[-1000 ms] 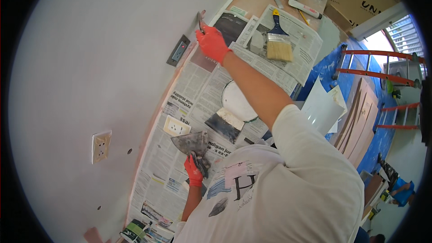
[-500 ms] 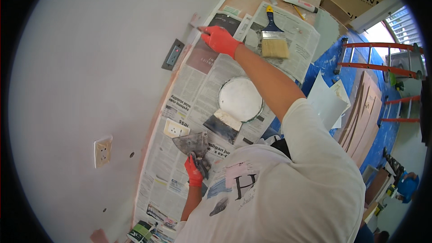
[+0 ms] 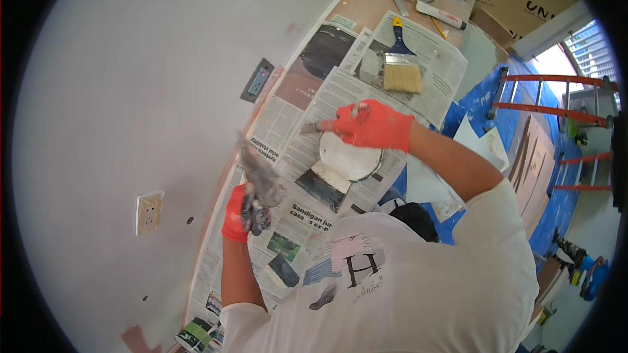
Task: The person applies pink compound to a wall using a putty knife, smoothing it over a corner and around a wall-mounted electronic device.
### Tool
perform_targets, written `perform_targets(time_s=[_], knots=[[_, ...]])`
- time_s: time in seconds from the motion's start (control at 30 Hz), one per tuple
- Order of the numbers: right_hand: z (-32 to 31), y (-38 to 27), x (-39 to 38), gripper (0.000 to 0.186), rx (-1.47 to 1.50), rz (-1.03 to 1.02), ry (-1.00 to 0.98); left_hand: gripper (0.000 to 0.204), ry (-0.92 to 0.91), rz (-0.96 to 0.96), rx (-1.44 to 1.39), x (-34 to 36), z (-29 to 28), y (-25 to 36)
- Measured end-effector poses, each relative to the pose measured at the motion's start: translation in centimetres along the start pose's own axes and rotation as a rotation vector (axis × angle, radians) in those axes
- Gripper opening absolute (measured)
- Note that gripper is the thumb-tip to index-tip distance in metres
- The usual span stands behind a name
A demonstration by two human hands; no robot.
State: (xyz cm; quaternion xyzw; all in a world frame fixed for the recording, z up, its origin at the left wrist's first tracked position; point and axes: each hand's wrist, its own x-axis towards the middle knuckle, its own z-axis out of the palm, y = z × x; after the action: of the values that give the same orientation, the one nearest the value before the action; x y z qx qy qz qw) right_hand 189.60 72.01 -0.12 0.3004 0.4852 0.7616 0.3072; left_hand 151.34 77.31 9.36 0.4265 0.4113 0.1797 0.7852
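The head view looks down a white painted wall [image 3: 131, 91] on the left, where a cream socket plate [image 3: 150, 212] and, higher up, a grey socket plate [image 3: 257, 81] are set. Just right of the wall, the left hand [image 3: 241, 212], in an orange glove, is clenched around the handle of a broad, plaster-smeared metal plate [image 3: 261, 175], which tilts up toward the wall; a second ago this plate lay flatter and lower, near the person's chest.

Newspaper sheets [image 3: 307, 124] cover the floor along the wall's foot. On them, near the middle, lies a round white bucket lid [image 3: 350, 157]. Above it hovers the right hand [image 3: 373, 124], also orange-gloved, closed on a small metal putty knife [image 3: 313, 127] whose blade points left toward the plate.

The change is plain: a second ago that right arm was stretched out with the knife at the wall close to the grey socket plate; now it has drawn back over the lid, and blade and plate have come close together, though not touching. I judge the stroke on the wall to be finished and the knife to be coming back to the plate for more filler.

Further right lie a wide flat paintbrush with a blue handle [image 3: 400, 68], blue floor sheeting [image 3: 484, 98], and an orange ladder [image 3: 556, 111].
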Motion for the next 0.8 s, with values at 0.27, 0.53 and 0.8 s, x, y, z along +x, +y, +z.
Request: perform_targets(time_s=[0.27, 0.53, 0.8], knots=[[4.3, -0.4, 1.4, 0.043, -1.97, -1.366, 0.474, 0.035, 0.215, 0.117, -0.195, 4.0, 4.2, -3.5], [3.9, -0.1, -8.7, 0.039, -2.969, -1.971, 0.437, 0.03, -0.01, 0.097, -0.755, 21.1, 17.4, -4.3], [8.4, -0.6, -13.2, 0.047, -2.236, -1.441, 0.701, 0.026, 0.124, 0.12, -0.998, 32.9, 21.7, -2.7]])
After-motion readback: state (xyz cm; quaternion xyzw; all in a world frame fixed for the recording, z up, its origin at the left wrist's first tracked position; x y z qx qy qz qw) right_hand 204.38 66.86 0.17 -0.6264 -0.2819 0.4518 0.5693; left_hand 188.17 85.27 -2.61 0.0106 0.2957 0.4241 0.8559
